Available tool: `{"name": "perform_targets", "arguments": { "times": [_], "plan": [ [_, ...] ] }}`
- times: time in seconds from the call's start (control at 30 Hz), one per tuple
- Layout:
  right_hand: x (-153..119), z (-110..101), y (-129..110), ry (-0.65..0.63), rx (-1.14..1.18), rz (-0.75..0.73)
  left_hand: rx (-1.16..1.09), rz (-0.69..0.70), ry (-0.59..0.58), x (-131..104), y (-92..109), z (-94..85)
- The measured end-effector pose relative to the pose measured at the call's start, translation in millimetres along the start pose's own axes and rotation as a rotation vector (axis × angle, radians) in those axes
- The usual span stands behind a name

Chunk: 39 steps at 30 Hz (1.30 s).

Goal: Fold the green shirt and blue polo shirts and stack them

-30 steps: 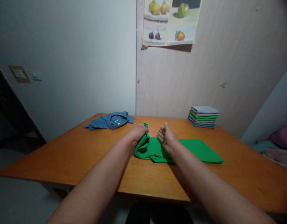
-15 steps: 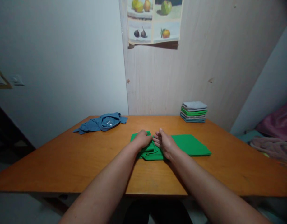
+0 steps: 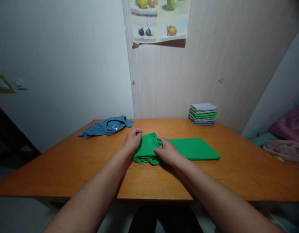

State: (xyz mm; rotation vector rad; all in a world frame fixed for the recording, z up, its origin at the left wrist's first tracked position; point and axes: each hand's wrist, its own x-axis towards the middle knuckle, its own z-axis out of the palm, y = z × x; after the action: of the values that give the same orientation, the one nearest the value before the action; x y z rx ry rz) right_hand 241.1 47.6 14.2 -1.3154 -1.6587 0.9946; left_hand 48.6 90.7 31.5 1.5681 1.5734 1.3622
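A green cloth garment (image 3: 193,149), folded into a long flat strip, lies across the middle of the table; its exact kind does not show. The left end is doubled over on top of the strip. My left hand (image 3: 133,140) is closed at the left edge of that fold, fingers curled against the fabric and partly hidden. Thumb and fingers of my right hand (image 3: 167,151) grip the inner edge of the folded-over part, near the strip's middle.
A crumpled blue T-shirt (image 3: 108,126) lies at the table's back left. At the back right stands a neat stack of folded clothes (image 3: 202,114). The wooden table (image 3: 91,171) meets the wall behind. Beyond its right side are heaped fabrics (image 3: 282,150).
My left hand has moved left to the cloth's outer edge. My right hand has turned and closed on the fold. The bunched left end now lies flatter and more squared.
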Motion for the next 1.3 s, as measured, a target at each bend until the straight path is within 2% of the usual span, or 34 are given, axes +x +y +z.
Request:
{"name": "perform_targets", "arguments": {
  "times": [0.1,0.23,0.3,0.43,0.6,0.83,1.1,1.3],
  "plan": [
    [-2,3,-3,-0.008,0.066,0.064,0.063,0.110,-0.051,-8,1,1.7],
    [-9,0,-11,-0.046,0.188,0.190,0.329,0.339,-0.307,-20,9,13.0],
    [-13,-5,-12,-0.074,0.194,0.221,0.526,0.396,-0.427,-24,11,18.4],
    [-18,-18,-6,-0.166,0.207,0.281,0.733,0.348,-0.555,-30,12,22.2],
    [-21,-32,2,-0.238,0.227,0.312,0.799,0.281,-0.646,-30,16,24.3],
    [-24,-39,2,-0.326,0.094,0.273,0.865,0.271,-0.696,-31,18,31.6],
    [-16,-51,6,-0.159,0.004,0.108,0.904,0.348,-0.641,-40,10,33.6],
    [-20,-62,12,-0.110,-0.058,-0.029,0.946,0.368,-0.625,-40,6,37.6]
  ]
}}
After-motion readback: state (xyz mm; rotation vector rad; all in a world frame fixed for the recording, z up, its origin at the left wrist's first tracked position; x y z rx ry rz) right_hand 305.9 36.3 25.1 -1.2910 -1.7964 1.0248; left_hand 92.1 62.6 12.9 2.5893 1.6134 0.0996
